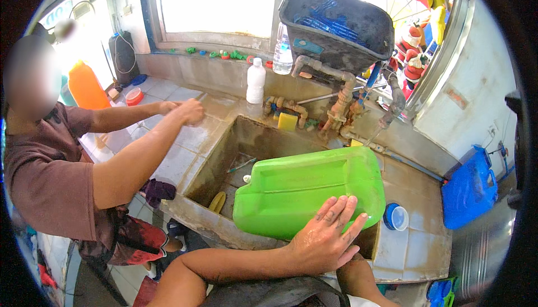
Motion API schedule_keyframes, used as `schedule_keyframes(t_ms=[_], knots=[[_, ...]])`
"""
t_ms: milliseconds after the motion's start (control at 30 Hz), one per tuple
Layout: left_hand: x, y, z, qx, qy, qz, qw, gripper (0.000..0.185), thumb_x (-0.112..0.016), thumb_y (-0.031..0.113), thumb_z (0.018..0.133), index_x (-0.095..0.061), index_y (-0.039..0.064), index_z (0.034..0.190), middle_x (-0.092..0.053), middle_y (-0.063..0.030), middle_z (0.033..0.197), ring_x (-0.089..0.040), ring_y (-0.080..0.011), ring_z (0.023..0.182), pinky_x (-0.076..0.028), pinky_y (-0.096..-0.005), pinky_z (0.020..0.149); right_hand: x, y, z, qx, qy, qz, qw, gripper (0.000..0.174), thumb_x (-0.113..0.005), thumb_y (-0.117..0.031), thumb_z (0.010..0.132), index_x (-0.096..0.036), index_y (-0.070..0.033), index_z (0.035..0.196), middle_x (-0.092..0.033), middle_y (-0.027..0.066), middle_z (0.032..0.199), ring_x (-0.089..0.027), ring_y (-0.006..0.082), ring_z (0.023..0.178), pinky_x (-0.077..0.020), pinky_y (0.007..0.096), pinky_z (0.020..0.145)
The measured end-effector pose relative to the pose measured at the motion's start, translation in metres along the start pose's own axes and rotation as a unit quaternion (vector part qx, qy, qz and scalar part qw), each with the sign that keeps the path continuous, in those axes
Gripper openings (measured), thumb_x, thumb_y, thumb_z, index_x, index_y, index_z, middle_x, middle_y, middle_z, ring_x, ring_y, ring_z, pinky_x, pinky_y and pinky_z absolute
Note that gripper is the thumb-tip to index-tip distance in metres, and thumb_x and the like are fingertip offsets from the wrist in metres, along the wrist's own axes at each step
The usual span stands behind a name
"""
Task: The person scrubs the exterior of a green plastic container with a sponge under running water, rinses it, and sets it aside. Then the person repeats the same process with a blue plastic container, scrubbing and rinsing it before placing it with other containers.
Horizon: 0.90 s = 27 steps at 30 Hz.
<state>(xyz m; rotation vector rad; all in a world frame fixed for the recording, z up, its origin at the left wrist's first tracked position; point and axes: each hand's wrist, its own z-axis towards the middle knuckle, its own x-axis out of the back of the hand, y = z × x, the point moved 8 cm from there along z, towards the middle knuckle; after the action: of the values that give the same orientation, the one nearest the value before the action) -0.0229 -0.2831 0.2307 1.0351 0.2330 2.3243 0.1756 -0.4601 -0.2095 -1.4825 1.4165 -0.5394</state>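
Note:
A green plastic jerrycan [309, 189] lies on its side across a concrete sink [201, 181], with a small white cap [247, 179] at its left end. My left hand [325, 237] rests flat on the jerrycan's near right part, fingers apart; the skin looks wet. My right forearm [357, 275] reaches up from the bottom edge beneath my left hand. The right hand itself is hidden behind the left hand and the jerrycan. Above the jerrycan's far right corner, a thin stream of water runs from a pipe outlet [383, 124].
On my left a person [50, 181] stands with both arms over the tiled counter [185, 139]. A grey plastic bin [336, 50] stands above pipes [336, 109]. Around the sink are a yellow sponge [287, 121], a white bottle [255, 82], a blue-and-white cap [396, 216] and a blue jerrycan [468, 191].

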Motion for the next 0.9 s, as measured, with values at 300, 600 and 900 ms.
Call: schedule_keyframes(t_ms=[300,600,900], knots=[[0.039,-0.009,-0.023,-0.031,0.035,-0.055,0.997,0.070,-0.078,0.032,0.080,-0.054,0.000,0.138,-0.046,-0.0327,0.144,-0.048,-0.0453,0.132,-0.038,-0.0548,0.112,0.039,-0.042,-0.040,0.001,0.078,0.026,0.997,0.040,-0.057,-0.036,0.101,-0.060,-0.008,0.128,-0.065,0.0076,0.121,-0.063,0.0242,0.109,-0.0523,0.0414,0.095],[0.068,-0.088,-0.036,0.130,0.067,-0.353,0.924,0.078,-0.074,0.020,0.085,-0.038,-0.007,0.148,-0.045,-0.0322,0.146,-0.047,-0.0433,0.135,-0.038,-0.0479,0.113,0.085,-0.334,-0.152,0.135,0.123,0.015,0.983,0.039,-0.057,-0.035,0.101,-0.061,-0.007,0.127,-0.066,0.0076,0.119,-0.065,0.0241,0.106,-0.0540,0.0409,0.093],[-0.139,-0.043,-0.099,0.152,-0.347,-0.455,0.806,0.074,-0.071,0.027,0.086,-0.042,0.000,0.149,-0.052,-0.0280,0.143,-0.055,-0.0382,0.130,-0.043,-0.0420,0.109,-0.049,-0.552,-0.304,0.310,0.207,-0.310,0.875,0.022,-0.062,-0.020,0.094,-0.072,-0.004,0.103,-0.072,0.0032,0.090,-0.068,0.0157,0.088,-0.0562,0.0349,0.077]])
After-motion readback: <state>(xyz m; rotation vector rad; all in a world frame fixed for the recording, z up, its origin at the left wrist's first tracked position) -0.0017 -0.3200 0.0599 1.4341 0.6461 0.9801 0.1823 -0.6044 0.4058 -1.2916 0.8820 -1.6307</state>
